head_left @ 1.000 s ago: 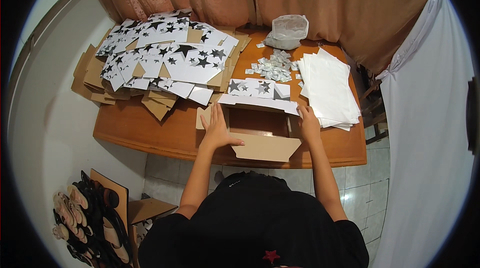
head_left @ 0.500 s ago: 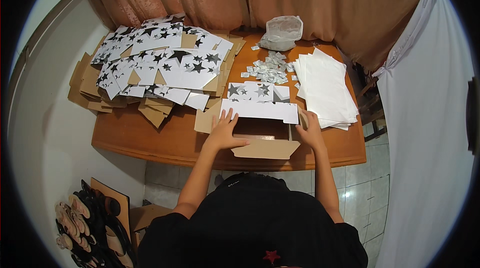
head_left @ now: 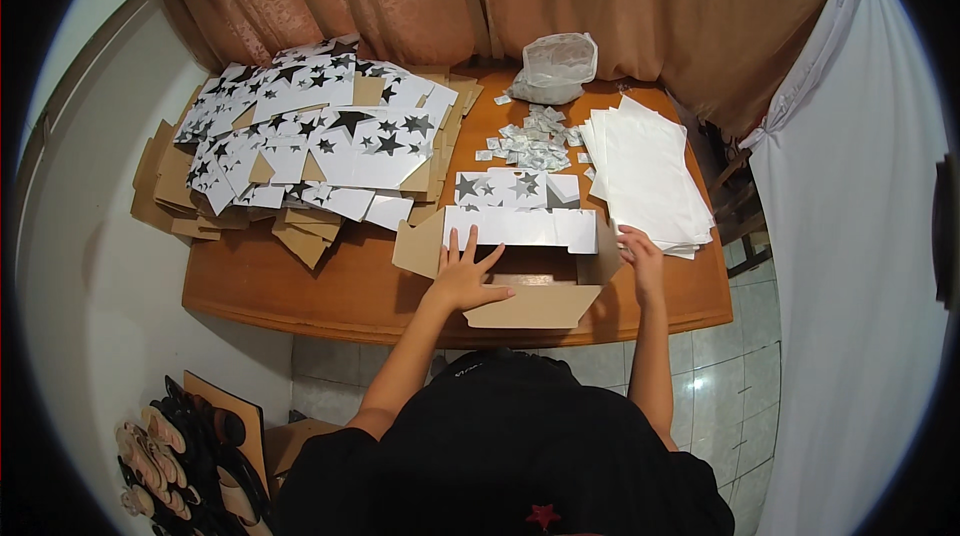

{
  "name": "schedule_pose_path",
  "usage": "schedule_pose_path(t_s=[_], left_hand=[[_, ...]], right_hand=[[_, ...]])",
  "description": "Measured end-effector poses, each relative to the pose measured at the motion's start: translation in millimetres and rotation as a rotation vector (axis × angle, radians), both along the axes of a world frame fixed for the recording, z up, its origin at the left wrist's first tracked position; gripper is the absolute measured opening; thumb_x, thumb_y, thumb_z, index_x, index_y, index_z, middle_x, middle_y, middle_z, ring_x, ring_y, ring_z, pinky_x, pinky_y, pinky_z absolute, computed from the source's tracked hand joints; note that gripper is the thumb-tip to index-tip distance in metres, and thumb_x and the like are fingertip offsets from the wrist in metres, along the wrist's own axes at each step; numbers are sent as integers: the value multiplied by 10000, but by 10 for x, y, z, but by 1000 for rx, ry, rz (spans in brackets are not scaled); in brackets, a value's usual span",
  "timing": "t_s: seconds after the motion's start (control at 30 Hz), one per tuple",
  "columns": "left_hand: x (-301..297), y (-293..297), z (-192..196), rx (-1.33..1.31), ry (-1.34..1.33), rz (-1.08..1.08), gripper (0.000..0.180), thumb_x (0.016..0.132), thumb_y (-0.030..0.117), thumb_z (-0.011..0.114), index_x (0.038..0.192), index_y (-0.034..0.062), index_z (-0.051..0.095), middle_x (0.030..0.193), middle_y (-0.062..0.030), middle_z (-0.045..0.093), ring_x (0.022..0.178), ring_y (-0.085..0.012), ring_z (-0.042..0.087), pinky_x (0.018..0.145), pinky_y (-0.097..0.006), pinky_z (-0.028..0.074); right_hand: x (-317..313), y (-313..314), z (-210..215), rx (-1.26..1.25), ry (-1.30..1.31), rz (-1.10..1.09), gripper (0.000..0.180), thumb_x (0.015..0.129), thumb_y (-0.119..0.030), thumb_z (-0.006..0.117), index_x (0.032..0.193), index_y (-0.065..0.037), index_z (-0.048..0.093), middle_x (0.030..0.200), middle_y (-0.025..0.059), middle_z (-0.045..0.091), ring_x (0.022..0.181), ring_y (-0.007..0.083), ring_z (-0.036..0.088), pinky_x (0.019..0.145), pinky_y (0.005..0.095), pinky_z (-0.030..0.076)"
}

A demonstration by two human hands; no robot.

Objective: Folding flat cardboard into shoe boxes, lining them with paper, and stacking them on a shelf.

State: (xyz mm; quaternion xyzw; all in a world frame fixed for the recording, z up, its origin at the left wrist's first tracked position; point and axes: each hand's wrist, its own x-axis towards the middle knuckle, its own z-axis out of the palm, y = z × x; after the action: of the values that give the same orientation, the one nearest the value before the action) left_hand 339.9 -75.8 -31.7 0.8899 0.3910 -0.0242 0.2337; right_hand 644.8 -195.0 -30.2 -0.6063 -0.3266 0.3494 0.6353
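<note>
In front of me on the table lies a partly folded cardboard box (head_left: pixel 530 306), brown inside, with white outer panels bearing black and grey stars. Its far panel stands raised, and brown flaps stick out at the near side and both ends. My left hand (head_left: pixel 465 281) is spread over the box's left end, thumb along the near flap and fingers toward the white far panel. At the right end, my right hand (head_left: pixel 642 258) has its fingers bent and drawn together at the edge of the right side flap (head_left: pixel 607 261); its fingertips are partly hard to see.
Piled flat star-printed cardboard sheets (head_left: pixel 330 141) cover the table's left. Small clear packets (head_left: pixel 530 144) lie scattered beyond the box, before an open plastic bag (head_left: pixel 560 66). White paper sheets (head_left: pixel 650 176) lie at right. Sandals (head_left: pixel 160 456) stand at lower left.
The right side flap has swung up and my right hand has shifted slightly right, to its outer side. My left hand stays on the left end, having moved slightly nearer and right.
</note>
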Motion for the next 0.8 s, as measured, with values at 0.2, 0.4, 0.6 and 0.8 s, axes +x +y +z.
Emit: schedule_pose_path(t_s=[0.2, 0.4, 0.6, 0.8], left_hand=[[-12, -16, -12, 8, -16, -2, 933, 625, 786, 507, 1401, 305, 315, 1482, -247, -24, 1333, -489, -106, 1052, -589, 9], [-22, -46, 45, 9, -60, -23, 893, 631, 767, 525, 1370, 286, 384, 1482, -249, -15, 1344, -467, -104, 1040, -611, -2], [-55, -41, -10, 42, -109, 14, 842, 635, 727, 564, 1293, 207, 504, 1483, -246, 11, 1354, -440, -107, 1034, -621, -11], [-191, -173, 478, 376, -211, 340, 706, 702, 499, 648, 1287, 140, 484, 1454, -216, 171, 1350, -437, 23, 1014, -656, 18]], right_hand=[[-489, 497, -37, -167, -723, 50, 475, 720, -167, 722, 1158, -95, 552, 1273, 160, 397, 1166, 293, 426, 945, 381, 386], [-674, 659, -64, -395, -1134, 73, 779, 592, -202, 814, 1270, -128, 437, 1326, 197, 331, 1216, 400, 340, 981, 456, 357], [-859, 664, -37, -575, -1403, 60, 844, 563, -215, 823, 1292, -124, 408, 1339, 175, 316, 1228, 397, 311, 900, 523, 401], [-723, 649, -131, -499, -1338, 72, 829, 607, -330, 777, 1307, -105, 396, 1325, 175, 322, 1203, 404, 319, 880, 532, 405]])
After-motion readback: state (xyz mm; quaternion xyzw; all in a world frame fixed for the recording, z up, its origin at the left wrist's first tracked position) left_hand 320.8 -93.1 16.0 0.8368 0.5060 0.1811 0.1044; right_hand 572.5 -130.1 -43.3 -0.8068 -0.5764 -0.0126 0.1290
